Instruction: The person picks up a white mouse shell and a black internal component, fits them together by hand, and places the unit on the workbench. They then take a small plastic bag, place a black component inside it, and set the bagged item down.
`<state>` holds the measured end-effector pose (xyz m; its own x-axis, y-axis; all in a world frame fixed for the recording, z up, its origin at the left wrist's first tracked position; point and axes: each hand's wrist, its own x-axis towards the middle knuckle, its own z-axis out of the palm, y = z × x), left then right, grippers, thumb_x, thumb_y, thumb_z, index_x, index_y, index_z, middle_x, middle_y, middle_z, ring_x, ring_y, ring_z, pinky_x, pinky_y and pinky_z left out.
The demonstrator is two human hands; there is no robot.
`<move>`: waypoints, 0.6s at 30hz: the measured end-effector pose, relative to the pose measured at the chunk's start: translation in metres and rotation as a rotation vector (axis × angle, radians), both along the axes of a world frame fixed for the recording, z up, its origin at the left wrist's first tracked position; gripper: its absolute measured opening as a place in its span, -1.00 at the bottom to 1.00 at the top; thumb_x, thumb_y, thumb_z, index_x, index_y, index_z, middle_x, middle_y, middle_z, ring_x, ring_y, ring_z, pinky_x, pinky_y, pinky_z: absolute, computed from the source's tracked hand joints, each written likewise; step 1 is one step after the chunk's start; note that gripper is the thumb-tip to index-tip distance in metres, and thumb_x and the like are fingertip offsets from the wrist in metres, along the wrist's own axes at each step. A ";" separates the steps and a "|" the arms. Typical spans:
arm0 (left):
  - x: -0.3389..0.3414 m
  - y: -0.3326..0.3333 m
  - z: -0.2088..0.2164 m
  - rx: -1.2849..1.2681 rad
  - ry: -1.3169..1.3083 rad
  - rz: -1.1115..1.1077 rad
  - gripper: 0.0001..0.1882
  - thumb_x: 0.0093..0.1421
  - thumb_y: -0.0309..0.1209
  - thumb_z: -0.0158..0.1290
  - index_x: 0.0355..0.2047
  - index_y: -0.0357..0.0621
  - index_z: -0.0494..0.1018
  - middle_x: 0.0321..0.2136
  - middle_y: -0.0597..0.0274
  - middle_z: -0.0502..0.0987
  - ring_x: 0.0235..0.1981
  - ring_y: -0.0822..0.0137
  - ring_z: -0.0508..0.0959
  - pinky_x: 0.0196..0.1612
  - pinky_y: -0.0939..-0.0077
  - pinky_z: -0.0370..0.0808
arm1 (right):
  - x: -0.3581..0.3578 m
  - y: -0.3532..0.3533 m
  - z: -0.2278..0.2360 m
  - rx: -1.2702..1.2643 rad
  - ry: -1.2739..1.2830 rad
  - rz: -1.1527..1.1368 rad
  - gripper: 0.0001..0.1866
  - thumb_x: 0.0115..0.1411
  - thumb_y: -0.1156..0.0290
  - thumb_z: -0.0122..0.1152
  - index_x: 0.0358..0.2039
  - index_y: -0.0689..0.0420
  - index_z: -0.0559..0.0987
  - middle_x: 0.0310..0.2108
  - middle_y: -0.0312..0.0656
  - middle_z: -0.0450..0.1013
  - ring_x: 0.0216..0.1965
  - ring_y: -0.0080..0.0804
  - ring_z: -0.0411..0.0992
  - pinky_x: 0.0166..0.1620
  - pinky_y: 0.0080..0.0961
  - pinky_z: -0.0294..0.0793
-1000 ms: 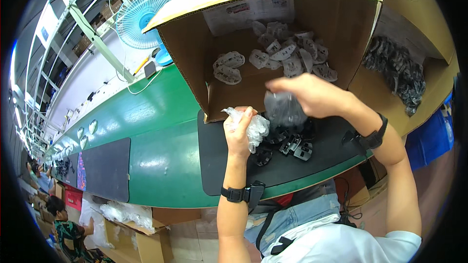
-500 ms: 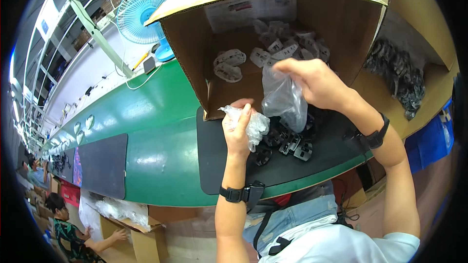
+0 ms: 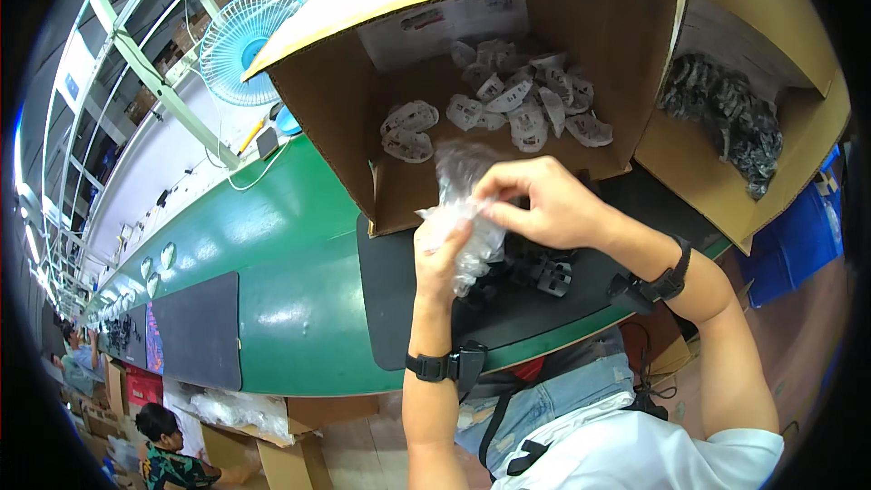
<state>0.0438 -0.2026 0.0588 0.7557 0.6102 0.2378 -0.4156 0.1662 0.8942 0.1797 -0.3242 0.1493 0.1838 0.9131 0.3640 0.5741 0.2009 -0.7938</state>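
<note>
My left hand is closed round a crumpled wad of clear plastic bags above the black mat. Beside it my right hand pinches a clear plastic bag, its fingers touching the wad. That bag is blurred by motion. Under the hands lie several black plastic parts, partly hidden by my right hand and the wad. Behind them an open cardboard box lies with its opening toward me. Inside are several white plastic parts in clear bags.
At the right another cardboard box holds black parts in clear bags, above a blue bin. A blue fan stands at the back left on the green bench. A person works at the lower left.
My right hand has brought the bag from in front of the box down and left to my left hand. The bagged white parts in the box show more fully.
</note>
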 end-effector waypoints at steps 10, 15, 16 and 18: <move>0.012 0.007 -0.015 -0.082 -0.271 -0.153 -0.56 0.03 -0.45 0.07 -0.07 -0.22 0.25 -0.23 0.02 0.49 -0.25 0.28 0.51 -0.11 0.43 0.46 | -0.019 -0.023 -0.036 0.234 -0.577 0.029 -0.69 -0.02 0.58 0.10 -0.19 0.23 0.50 -0.18 -0.03 0.46 -0.08 -0.09 0.40 -0.01 -0.31 0.40; 0.011 0.007 -0.007 -0.337 -0.140 -0.009 -0.56 -0.02 -0.50 0.04 -0.07 -0.28 0.33 -0.25 -0.02 0.48 -0.22 0.16 0.53 -0.07 0.34 0.47 | 0.008 -0.060 -0.022 0.416 -0.552 -0.223 -0.75 -0.07 0.59 0.16 -0.30 0.18 0.55 -0.23 -0.15 0.50 -0.17 -0.22 0.45 -0.10 -0.38 0.47; 0.009 0.009 -0.004 -0.417 -0.194 -0.054 -0.55 -0.03 -0.51 0.03 -0.06 -0.28 0.32 -0.25 -0.04 0.47 -0.21 0.11 0.53 -0.07 0.31 0.48 | 0.025 -0.069 -0.019 0.431 -0.552 -0.274 -0.78 -0.08 0.59 0.16 -0.34 0.16 0.57 -0.29 -0.17 0.52 -0.23 -0.24 0.48 -0.15 -0.39 0.49; 0.006 0.009 0.002 -0.402 -0.252 -0.087 -0.56 -0.05 -0.53 0.01 -0.08 -0.27 0.31 -0.26 -0.09 0.46 -0.22 0.02 0.53 -0.10 0.23 0.51 | 0.064 -0.089 -0.014 0.442 -0.564 -0.495 -0.86 -0.09 0.58 0.14 -0.46 0.15 0.60 -0.46 -0.17 0.53 -0.41 -0.27 0.50 -0.29 -0.45 0.51</move>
